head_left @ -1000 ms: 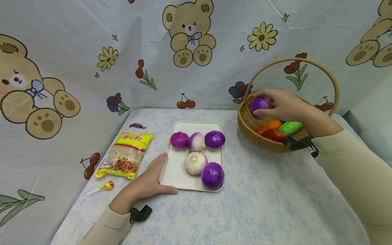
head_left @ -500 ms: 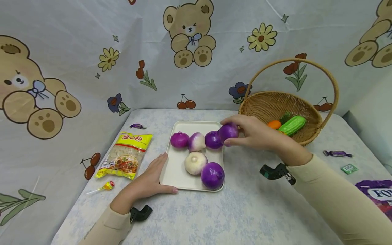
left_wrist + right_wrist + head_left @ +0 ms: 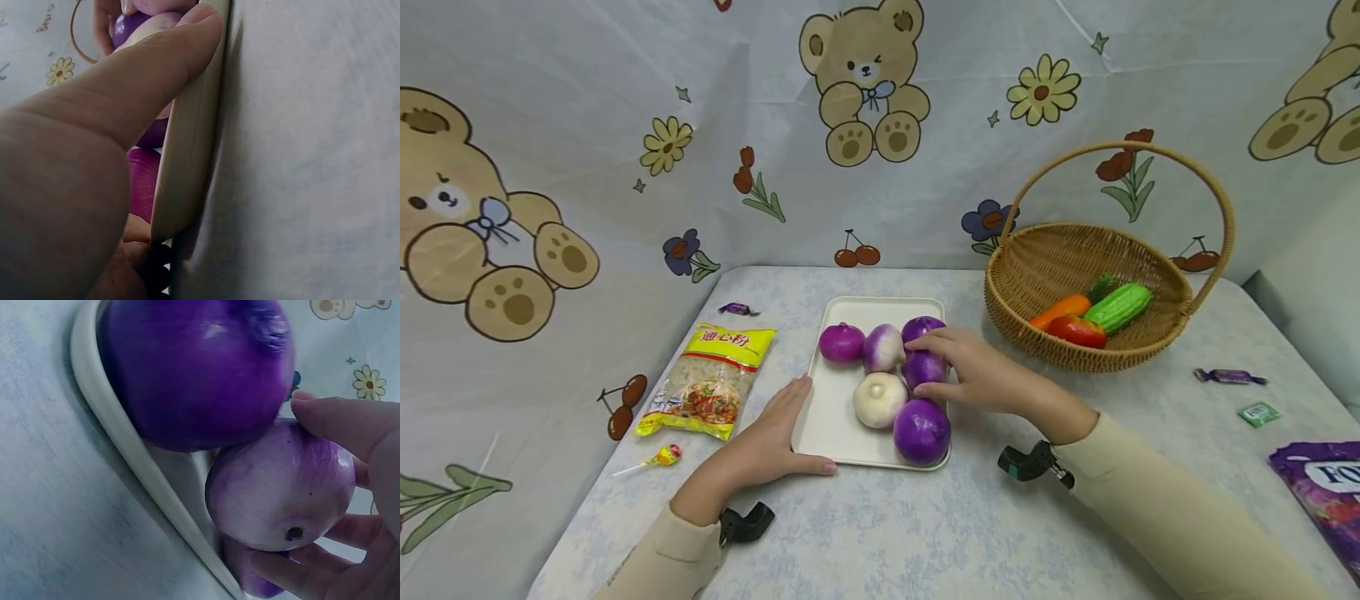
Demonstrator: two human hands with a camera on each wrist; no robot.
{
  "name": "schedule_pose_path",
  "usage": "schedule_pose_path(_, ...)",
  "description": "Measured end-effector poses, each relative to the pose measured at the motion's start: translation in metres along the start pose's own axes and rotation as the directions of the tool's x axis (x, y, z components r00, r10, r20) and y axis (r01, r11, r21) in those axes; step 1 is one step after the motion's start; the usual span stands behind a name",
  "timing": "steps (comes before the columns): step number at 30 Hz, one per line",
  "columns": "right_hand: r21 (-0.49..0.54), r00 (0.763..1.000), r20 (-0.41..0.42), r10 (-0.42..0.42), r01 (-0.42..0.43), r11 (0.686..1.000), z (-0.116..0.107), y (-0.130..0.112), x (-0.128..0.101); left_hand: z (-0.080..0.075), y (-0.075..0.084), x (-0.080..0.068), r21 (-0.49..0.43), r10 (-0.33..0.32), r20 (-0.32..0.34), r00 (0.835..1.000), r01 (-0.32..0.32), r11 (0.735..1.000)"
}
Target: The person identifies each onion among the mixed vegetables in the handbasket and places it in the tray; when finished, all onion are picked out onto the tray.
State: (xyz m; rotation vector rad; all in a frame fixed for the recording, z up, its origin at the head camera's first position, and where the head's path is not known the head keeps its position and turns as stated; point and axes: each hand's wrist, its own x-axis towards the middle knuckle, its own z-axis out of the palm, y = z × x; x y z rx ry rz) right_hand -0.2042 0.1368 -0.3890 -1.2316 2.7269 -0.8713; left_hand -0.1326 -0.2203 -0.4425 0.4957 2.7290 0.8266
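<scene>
Setting a purple onion (image 3: 923, 367) onto the crowded tray (image 3: 829, 421), the right hand (image 3: 973, 372) cups it; the left hand (image 3: 767, 437), fingers flat, steadies the rim; neighbouring onions (image 3: 880, 398) may get nudged and roll off.

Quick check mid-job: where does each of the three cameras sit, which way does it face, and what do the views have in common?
Head: looks forward and down over the table; shows both forearms, left hand at the tray edge, right hand on a purple onion, basket at right.
Left wrist: low at the tray's edge, looks along its rim; the thumb fills the frame.
Right wrist: close, looks at the held onion and fingers.
Shared: all three show the tray and onions.
</scene>
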Motion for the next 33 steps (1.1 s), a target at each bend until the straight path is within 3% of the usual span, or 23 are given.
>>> schedule_pose_path(8,-0.013,1.000,0.029,-0.006,0.007,1.000,0.005,-0.004,0.001,0.001,-0.001,0.000,0.002,-0.001,0.003,1.000,0.001,1.000)
schedule_pose_path(16,0.014,1.000,0.021,-0.001,0.001,1.000,-0.007,-0.004,-0.011,0.001,0.001,0.002,-0.003,0.002,0.007,1.000,-0.002,1.000)
schedule_pose_path(26,-0.031,0.998,-0.060,0.012,-0.014,0.999,-0.050,-0.009,-0.034,0.000,0.000,0.002,-0.005,0.011,0.001,1.000,-0.011,1.000)
schedule_pose_path(33,-0.133,0.974,-0.204,-0.101,0.075,0.988,-0.084,-0.003,-0.053,-0.011,0.002,-0.005,-0.016,0.051,-0.090,0.995,-0.052,0.999)
